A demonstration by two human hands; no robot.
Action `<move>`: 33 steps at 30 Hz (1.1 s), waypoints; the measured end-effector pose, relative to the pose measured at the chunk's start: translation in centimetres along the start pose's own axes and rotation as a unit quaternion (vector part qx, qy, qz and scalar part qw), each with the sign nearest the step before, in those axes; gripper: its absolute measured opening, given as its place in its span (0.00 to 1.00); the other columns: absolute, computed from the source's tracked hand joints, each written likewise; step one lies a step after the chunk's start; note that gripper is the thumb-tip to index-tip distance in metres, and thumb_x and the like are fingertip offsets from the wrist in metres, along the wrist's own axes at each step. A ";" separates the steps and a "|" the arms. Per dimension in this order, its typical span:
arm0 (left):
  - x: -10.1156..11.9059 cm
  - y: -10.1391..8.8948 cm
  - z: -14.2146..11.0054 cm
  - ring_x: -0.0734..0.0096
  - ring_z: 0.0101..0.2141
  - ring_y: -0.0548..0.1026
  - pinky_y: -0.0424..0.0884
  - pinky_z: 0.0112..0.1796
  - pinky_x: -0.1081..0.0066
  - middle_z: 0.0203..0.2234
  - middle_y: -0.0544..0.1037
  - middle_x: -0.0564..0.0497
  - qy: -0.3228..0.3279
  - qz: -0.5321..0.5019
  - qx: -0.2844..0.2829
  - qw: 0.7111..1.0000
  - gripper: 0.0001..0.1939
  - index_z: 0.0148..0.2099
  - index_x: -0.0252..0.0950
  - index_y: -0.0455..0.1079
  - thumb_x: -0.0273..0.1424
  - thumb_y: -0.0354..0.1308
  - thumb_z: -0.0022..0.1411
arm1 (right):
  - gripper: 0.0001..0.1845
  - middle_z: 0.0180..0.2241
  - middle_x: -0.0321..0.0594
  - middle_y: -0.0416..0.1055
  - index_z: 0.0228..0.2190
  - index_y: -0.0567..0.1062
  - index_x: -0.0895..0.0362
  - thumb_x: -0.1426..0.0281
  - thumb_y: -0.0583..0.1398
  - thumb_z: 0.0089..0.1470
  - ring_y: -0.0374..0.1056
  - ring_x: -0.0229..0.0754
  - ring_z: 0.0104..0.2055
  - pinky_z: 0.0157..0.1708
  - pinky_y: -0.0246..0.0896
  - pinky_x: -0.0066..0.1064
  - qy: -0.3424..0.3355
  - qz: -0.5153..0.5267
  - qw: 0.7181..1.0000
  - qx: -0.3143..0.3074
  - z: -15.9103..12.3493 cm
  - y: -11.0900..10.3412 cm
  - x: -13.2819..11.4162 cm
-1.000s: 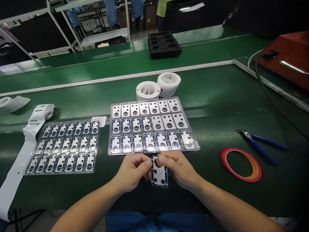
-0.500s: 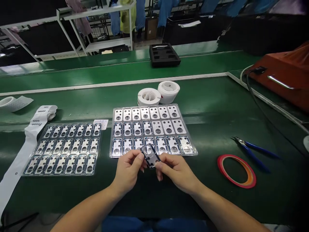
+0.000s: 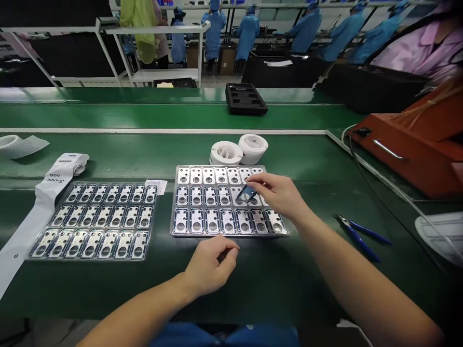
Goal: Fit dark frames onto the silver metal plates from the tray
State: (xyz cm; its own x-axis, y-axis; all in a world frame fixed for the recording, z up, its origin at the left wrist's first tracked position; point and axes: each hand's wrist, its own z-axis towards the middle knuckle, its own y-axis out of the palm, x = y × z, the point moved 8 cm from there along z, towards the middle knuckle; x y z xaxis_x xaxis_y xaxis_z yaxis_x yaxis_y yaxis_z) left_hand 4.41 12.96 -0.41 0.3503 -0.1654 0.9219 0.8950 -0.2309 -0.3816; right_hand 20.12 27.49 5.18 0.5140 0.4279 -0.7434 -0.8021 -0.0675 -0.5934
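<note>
Your right hand (image 3: 277, 195) pinches a small dark-edged plate (image 3: 247, 193) between thumb and fingertips, tilted over the middle row of the right-hand tray (image 3: 227, 235); you can't tell from here whether it touches. Your left hand (image 3: 211, 265) curls loosely by the near edge (nothing shows in it). The step in hand looks like fitting the plate to a pocket, which would call for levelling it and squaring its edges without nudging its neighbours.

That tray has three rows of seven pockets: dark-edged plates along the bottom and in the left part of the middle row, plainer ones along the top. The left-hand tray (image 3: 87, 260) holds three rows of dark-edged plates. Beyond, on the far green strip, sits a black tray (image 3: 249, 111); its contents are unclear.
</note>
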 end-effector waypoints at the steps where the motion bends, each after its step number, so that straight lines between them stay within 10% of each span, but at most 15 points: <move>1: 0.0 0.1 0.0 0.73 0.31 0.76 0.69 0.36 0.74 0.30 0.79 0.48 0.011 0.007 -0.001 1.000 0.11 0.40 0.32 0.76 0.29 0.52 0.65 | 0.13 0.33 0.42 0.79 0.33 0.80 0.58 0.62 0.59 0.57 0.73 0.45 0.34 0.36 0.68 0.34 -0.007 -0.013 1.000 -0.022 0.8 0.7 0.1; 7: 0.4 0.5 -0.1 0.74 0.31 0.75 0.69 0.35 0.76 0.30 0.79 0.48 0.063 0.031 -0.003 0.998 0.11 0.39 0.32 0.76 0.27 0.52 0.64 | 0.09 0.35 0.40 0.80 0.34 0.81 0.55 0.66 0.60 0.55 0.73 0.46 0.35 0.38 0.69 0.36 -0.026 -0.047 0.995 -0.082 2.8 3.6 1.7; 11: 0.3 0.5 0.0 0.75 0.31 0.75 0.69 0.35 0.76 0.30 0.79 0.49 0.058 0.042 -0.009 0.997 0.10 0.39 0.33 0.75 0.27 0.52 0.65 | 0.10 0.42 0.45 0.77 0.38 0.79 0.56 0.66 0.59 0.58 0.71 0.49 0.42 0.45 0.66 0.39 -0.042 -0.068 0.997 -0.011 1.1 1.4 1.1; 15: 0.2 0.8 0.1 0.75 0.30 0.74 0.67 0.33 0.76 0.29 0.78 0.50 0.053 0.070 -0.037 0.995 0.10 0.38 0.35 0.74 0.28 0.51 0.66 | 0.10 0.33 0.42 0.76 0.33 0.75 0.56 0.67 0.56 0.63 0.70 0.44 0.34 0.36 0.65 0.32 -0.036 -0.076 0.996 0.041 -5.6 -2.4 -0.9; 20: -0.3 1.9 -0.2 0.74 0.29 0.74 0.67 0.33 0.75 0.28 0.78 0.52 0.053 0.133 -0.096 0.985 0.13 0.39 0.38 0.74 0.34 0.49 0.69 | 0.11 0.29 0.39 0.74 0.32 0.77 0.58 0.71 0.56 0.63 0.70 0.38 0.32 0.35 0.63 0.26 0.038 0.072 0.990 -0.111 -19.1 -2.2 -1.9; 23: -1.3 2.4 0.3 0.74 0.29 0.76 0.69 0.33 0.76 0.30 0.79 0.53 0.054 0.151 -0.127 0.979 0.14 0.40 0.40 0.75 0.39 0.49 0.69 | 0.07 0.28 0.37 0.75 0.28 0.79 0.59 0.74 0.61 0.56 0.70 0.37 0.32 0.37 0.62 0.26 0.253 0.148 0.924 -0.245 -28.1 0.8 2.5; 27: -2.6 2.2 1.4 0.72 0.33 0.79 0.73 0.36 0.78 0.33 0.82 0.54 0.034 0.171 -0.128 0.976 0.17 0.40 0.41 0.77 0.45 0.51 0.67 | 0.07 0.18 0.31 0.70 0.23 0.76 0.62 0.83 0.62 0.47 0.66 0.34 0.20 0.21 0.56 0.22 0.422 0.150 0.866 -0.222 -37.5 -0.1 10.9; 33: -4.0 0.8 2.2 0.68 0.32 0.82 0.77 0.37 0.78 0.31 0.84 0.54 0.018 0.208 -0.068 0.976 0.22 0.39 0.39 0.79 0.51 0.56 0.59 | 0.13 0.22 0.29 0.66 0.27 0.71 0.62 0.71 0.61 0.64 0.62 0.31 0.20 0.19 0.60 0.21 0.569 0.084 0.814 0.077 -45.2 -13.0 23.8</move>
State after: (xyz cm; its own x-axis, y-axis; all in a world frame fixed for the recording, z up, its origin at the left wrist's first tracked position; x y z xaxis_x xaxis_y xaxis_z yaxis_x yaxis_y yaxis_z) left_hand 4.29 15.55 -4.26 0.6633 -0.3038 0.6840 0.6325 -0.2610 -0.7293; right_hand 56.48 -2.19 -18.72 0.2714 -0.6944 -0.6664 -0.8738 0.1125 -0.4731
